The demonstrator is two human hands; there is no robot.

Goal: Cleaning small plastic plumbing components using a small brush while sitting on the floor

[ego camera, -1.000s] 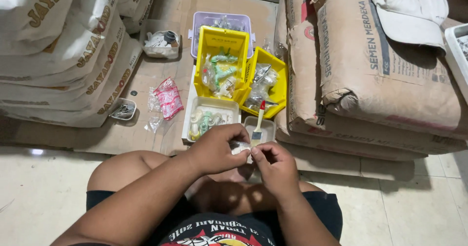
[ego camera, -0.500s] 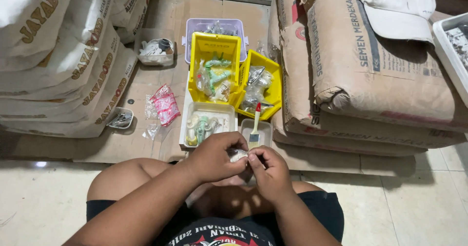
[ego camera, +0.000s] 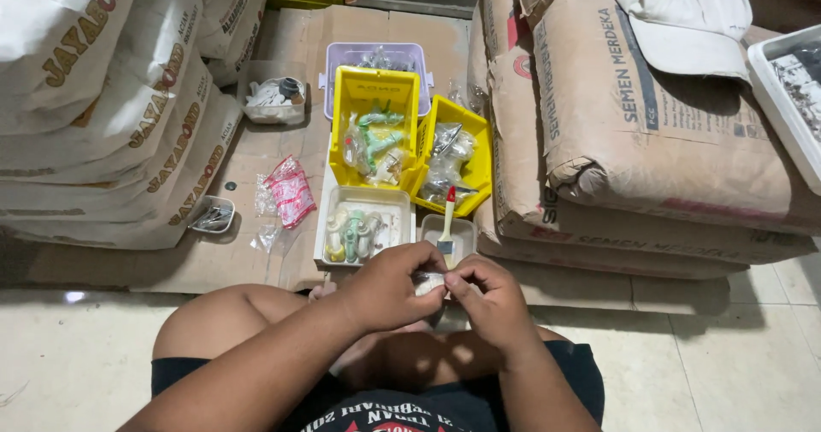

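Both hands (ego camera: 440, 291) pinch small white piece (ego camera: 428, 283) between them.

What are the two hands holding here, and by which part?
Both the left hand and right hand pinch one small pale object between their fingers, at opposite ends. It is too covered to identify.

surface: flattened cardboard (ego camera: 256, 261) | on it: yellow bins (ego camera: 376, 98), white trays (ego camera: 329, 244), stacked sacks (ego camera: 103, 141)

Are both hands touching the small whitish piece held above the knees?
Touching. The head view shows the left hand and right hand pinching the small whitish piece between their fingertips, with no gap.
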